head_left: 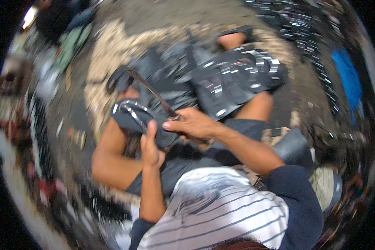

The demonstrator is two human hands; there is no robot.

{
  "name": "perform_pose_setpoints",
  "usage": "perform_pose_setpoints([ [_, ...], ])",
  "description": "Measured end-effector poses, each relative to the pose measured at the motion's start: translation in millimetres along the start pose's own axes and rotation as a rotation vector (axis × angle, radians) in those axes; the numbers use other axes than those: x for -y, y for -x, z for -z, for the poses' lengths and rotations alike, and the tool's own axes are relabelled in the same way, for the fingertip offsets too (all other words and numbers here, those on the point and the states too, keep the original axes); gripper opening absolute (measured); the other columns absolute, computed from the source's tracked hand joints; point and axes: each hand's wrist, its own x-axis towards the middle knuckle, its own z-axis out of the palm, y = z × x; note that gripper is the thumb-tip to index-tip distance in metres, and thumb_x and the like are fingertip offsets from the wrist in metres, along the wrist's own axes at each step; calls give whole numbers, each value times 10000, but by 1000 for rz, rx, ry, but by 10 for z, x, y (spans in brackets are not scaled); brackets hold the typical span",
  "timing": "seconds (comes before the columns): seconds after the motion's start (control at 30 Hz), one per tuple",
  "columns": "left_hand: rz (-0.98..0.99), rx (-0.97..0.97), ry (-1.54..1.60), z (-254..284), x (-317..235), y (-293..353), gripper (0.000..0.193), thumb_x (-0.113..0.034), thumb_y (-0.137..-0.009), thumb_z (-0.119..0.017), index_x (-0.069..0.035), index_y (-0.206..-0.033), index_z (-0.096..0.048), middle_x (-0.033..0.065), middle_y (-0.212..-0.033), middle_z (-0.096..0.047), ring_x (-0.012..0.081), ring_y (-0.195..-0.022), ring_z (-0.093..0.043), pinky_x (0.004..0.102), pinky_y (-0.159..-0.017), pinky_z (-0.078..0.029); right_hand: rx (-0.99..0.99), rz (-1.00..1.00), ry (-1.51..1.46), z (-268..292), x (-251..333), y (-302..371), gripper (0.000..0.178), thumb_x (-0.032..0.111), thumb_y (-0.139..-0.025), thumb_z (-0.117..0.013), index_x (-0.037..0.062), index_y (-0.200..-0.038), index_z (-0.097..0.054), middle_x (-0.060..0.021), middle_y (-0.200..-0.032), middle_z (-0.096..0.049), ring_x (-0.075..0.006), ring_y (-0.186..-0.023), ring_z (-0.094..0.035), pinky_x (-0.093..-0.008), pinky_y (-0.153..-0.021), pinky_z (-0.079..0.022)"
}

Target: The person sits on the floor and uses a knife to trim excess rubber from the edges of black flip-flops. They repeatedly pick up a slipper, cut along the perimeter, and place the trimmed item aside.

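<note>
A black sandal [126,119] with a thong-like shiny strap lies tilted over my lap. My left hand [152,148] is closed on its near edge, thumb up beside the strap. In my right hand [196,125], by the sandal's right end, is the handle of a long, thin, slightly curved knife [148,85]. The blade runs up and left, above the sandal and apart from it as far as I can tell. Motion blur hides the fingers' exact hold and the edge of the sole.
Black sandals with glossy straps [241,71] lie in a row past my right knee. Dark flat pieces [166,66] are heaped ahead on a tan, torn mat [106,50]. More shiny black items [296,29] stand at the far right, near a blue thing [348,83]. Green cloth [73,48] is far left.
</note>
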Motion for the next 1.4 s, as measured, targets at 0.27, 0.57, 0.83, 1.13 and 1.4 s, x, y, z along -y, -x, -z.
perform_pose_setpoints([
  [0.27, 170, -115, -235, -479, 996, -989, 679, -432, -948, -644, -123, -1489, -371, 31, -1367, -503, 168, -1228, -438, 399, -1006, -391, -912, 599, -874, 1634, 445, 687, 438, 337, -940, -692, 8, -1204, -573, -99, -1021, -675, -110, -739, -591, -255, -602, -525],
  [0.57, 259, -55, -115, -826, 1459, -1786, 502, -271, -944, -631, 31, -1331, -523, 179, -1271, -609, 325, -1098, -633, 459, -900, -545, -895, 227, -404, 951, -671, 1357, 337, 208, -995, -600, 26, -1268, -523, -24, -857, -620, -113, -682, -593, -251, -595, -498],
  [0.83, 41, -87, -239, -1100, 880, -1321, 625, -462, -922, -696, 45, -1265, -567, 119, -1130, -669, 201, -978, -650, 339, -859, -530, -870, -54, 326, -31, -1090, 1815, 337, 285, -1022, -557, 2, -1203, -531, -152, -793, -622, -236, -668, -641, -375, -574, -492],
  [1.13, 92, 18, -57, -1033, 668, -1118, 589, -429, -979, -619, 22, -1333, -485, 108, -1126, -663, 231, -1017, -658, 382, -877, -566, -865, -93, 674, 334, -842, 999, 336, 276, -943, -618, -31, -1076, -583, -269, -1002, -660, -480, -875, -654, -551, -743, -525],
  [1.4, 39, 8, -234, -804, 618, -1213, 446, -386, -1007, -586, -34, -1275, -531, 77, -1098, -661, 182, -954, -666, 349, -833, -572, -368, -41, 793, 896, -1307, 450, 233, 212, -848, -649, -18, -811, -663, -229, -828, -681, -463, -760, -648, -517, -693, -525],
])
